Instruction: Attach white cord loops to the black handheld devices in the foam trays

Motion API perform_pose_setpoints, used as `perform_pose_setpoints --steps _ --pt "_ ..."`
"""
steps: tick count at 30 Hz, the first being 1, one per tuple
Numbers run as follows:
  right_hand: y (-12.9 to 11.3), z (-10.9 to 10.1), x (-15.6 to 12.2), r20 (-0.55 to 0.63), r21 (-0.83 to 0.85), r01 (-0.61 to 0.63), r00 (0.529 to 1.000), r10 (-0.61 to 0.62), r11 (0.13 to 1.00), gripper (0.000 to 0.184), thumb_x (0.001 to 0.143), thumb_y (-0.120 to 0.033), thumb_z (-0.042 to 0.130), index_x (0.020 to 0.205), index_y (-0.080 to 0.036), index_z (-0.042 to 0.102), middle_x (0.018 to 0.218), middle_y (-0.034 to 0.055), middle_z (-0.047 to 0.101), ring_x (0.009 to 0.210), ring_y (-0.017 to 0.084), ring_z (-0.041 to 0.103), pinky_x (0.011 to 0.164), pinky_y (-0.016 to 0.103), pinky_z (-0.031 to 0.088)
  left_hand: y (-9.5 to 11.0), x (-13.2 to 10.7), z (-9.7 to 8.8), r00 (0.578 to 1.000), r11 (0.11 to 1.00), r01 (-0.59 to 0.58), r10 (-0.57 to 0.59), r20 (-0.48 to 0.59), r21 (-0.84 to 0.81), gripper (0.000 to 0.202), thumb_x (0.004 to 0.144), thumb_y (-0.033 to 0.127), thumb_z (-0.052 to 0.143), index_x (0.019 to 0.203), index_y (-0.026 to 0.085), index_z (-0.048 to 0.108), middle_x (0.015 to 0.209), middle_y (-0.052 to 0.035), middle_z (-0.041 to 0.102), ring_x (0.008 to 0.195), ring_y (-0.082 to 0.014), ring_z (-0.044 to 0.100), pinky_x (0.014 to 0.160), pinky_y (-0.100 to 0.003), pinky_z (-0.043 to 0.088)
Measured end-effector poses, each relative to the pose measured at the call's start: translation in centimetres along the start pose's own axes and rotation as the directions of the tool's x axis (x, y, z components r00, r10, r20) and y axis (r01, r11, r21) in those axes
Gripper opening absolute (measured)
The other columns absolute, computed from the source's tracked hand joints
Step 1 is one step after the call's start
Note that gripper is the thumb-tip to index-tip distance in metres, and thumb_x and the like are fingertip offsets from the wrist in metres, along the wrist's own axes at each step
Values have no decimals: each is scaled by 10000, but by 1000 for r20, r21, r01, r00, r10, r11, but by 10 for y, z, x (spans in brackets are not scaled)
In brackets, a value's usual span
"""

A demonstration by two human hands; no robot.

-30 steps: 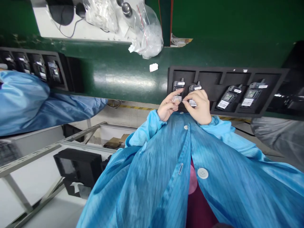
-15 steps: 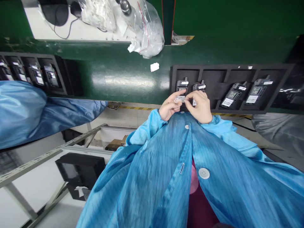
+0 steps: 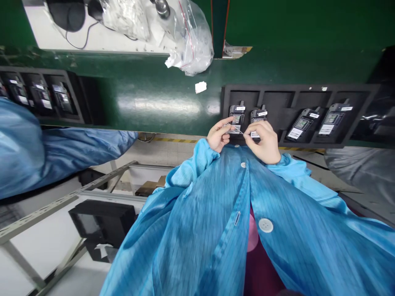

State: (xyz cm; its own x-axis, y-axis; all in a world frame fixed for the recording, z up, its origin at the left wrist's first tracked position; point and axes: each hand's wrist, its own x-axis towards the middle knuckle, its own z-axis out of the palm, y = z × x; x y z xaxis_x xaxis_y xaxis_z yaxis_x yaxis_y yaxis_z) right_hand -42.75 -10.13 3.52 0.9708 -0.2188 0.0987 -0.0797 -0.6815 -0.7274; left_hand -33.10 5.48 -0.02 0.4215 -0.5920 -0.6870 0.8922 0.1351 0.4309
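- Nearest the camera, a blue striped coat (image 3: 216, 230) with white buttons is worn, its sleeves running up to both hands.
- The left hand (image 3: 218, 137) is held at the near edge of a black foam tray (image 3: 279, 96); thumb and forefinger are pinched shut on one end of a small clear film (image 3: 237, 130).
- The right hand (image 3: 265, 142) is closed on the other end of that film, so that the piece is stretched between the two hands — just above the tray's near edge and in front of two handheld devices (image 3: 247, 116).
- Those two devices are seated side by side in the tray's left slots, screens up; the hands partly cover their lower ends.
- Two further devices (image 3: 317, 121) with white labels are lodged in the right slots of the same tray, well apart from the hands.
- The tray is set on a green belt (image 3: 154, 102); a white scrap (image 3: 200, 86) lies on it just left of the tray.
- To the left, a second tray (image 3: 40, 94) of devices is partly covered by another person's blue sleeve (image 3: 46, 144).
- Farthest off, a clear plastic bag (image 3: 191, 41) is slumped over the edge of a white surface (image 3: 77, 41).
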Motion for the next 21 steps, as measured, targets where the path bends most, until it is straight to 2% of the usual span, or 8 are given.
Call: perform_pose_setpoints --steps 4,8,11,13,16,18,19,21 --pt "10 6 5 4 43 -74 997 74 996 63 849 -247 592 801 -219 563 859 8 631 850 190 577 838 372 435 3 5 -9 997 991 -52 58 -50 123 291 824 236 661 1114 212 672 813 20 674 444 -2 412 409 -146 280" --pt "9 11 9 65 56 -52 997 48 997 45 837 -232 597 802 -219 574 855 0 624 852 184 570 831 358 428 2 8 -20 988 944 -91 127 -93 318 276 829 264 645 1092 180 666 841 -3 706 443 -32 497 410 -175 366" --pt "8 12 12 96 57 -70 993 64 996 45 824 -224 599 786 -214 578 823 -3 612 826 177 560 816 346 424 2 7 -27 982 949 -95 139 -128 300 288 827 279 637 1099 187 663 850 2 692 466 -34 517 432 -175 382" --pt "9 12 13 105 46 -103 990 98 994 47 816 -224 597 772 -210 587 799 0 597 806 174 550 804 340 423 3 7 -33 981 967 -103 138 -138 234 282 817 270 630 1085 194 673 778 24 640 485 -35 505 452 -172 380" --pt "16 12 16 124 10 -135 983 133 991 56 807 -214 586 756 -205 605 769 5 573 782 169 534 798 336 419 4 8 -43 972 967 -174 199 -122 187 273 815 263 600 1067 210 692 692 40 539 527 -48 472 514 -185 396" --pt "22 15 19 150 -4 -139 979 138 990 61 802 -212 583 749 -204 612 756 3 567 766 165 530 803 337 419 4 9 -49 942 908 -271 319 -107 318 261 841 295 568 1046 214 707 712 23 542 568 -68 469 571 -212 417" --pt "26 17 21 158 -10 -144 977 144 989 60 800 -215 584 750 -204 616 753 3 567 762 164 530 804 340 420 2 9 -51 916 841 -315 390 -89 441 259 858 322 552 1026 212 717 735 9 561 601 -84 481 610 -230 431" --pt "36 24 25 144 -48 -176 973 181 983 62 796 -222 585 749 -203 621 748 8 565 761 170 525 812 351 424 -2 9 -55 854 606 -362 520 -9 708 298 897 383 515 975 199 736 783 -25 600 698 -129 520 712 -278 455"
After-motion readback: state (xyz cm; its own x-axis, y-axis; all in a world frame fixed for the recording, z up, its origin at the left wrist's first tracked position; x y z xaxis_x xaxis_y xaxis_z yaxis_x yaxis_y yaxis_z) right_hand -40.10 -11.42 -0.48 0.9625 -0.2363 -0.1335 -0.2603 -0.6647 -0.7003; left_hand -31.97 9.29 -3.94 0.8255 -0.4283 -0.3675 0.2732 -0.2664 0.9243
